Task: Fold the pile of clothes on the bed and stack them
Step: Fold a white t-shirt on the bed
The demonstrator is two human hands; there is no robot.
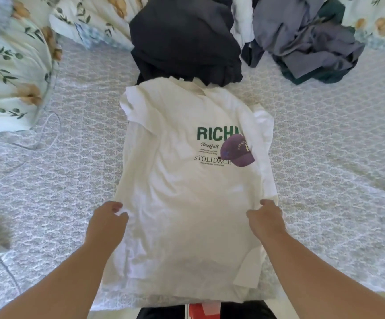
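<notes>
A white T-shirt [177, 185] with green "RICH" lettering and a purple cap print lies lengthwise on the bed, its sides folded in. My left hand [108, 219] pinches its left edge about midway down. My right hand [267, 217] pinches the right edge at the same height. Beyond the shirt's collar sits a folded dark navy garment [184, 40]. To the right of that lies a crumpled pile of grey, white and dark green clothes [306, 38].
The bed is covered by a pale grey patterned spread [336, 146]. A floral quilt [14, 72] is bunched along the left and far side. A thin white cable [46, 137] trails at left. The bed's near edge runs below the shirt's hem.
</notes>
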